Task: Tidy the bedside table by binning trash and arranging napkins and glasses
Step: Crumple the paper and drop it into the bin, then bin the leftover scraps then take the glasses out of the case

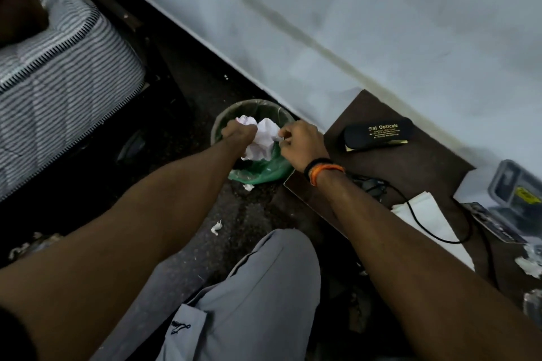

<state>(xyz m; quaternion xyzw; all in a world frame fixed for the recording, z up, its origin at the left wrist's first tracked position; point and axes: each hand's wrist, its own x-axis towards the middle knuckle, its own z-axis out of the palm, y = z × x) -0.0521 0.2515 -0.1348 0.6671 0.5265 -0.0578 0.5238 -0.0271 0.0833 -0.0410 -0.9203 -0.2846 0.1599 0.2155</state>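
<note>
Both hands meet over a small bin (223, 117) lined with a green bag (264, 168), which stands on the dark floor against the pale wall; the left hand (238, 132) is curled round crumpled white paper (264, 138), and the right hand (299, 145) pinches the same wad from the other side, so the paper hangs between them just above the bin's mouth; a black and orange band (324, 168) circles the right wrist. Just right of the right hand, the brown bedside table (410, 167) carries a black glasses case (378, 133) with gold lettering; nearer the right forearm lie a flat white napkin (431, 220) crossed by a black cable (416, 214), and torn paper scraps (528, 267) at the table's near edge. Small white scraps (216, 227) dot the floor below the left forearm; a striped mattress (58, 67) sits well off to the left.
</note>
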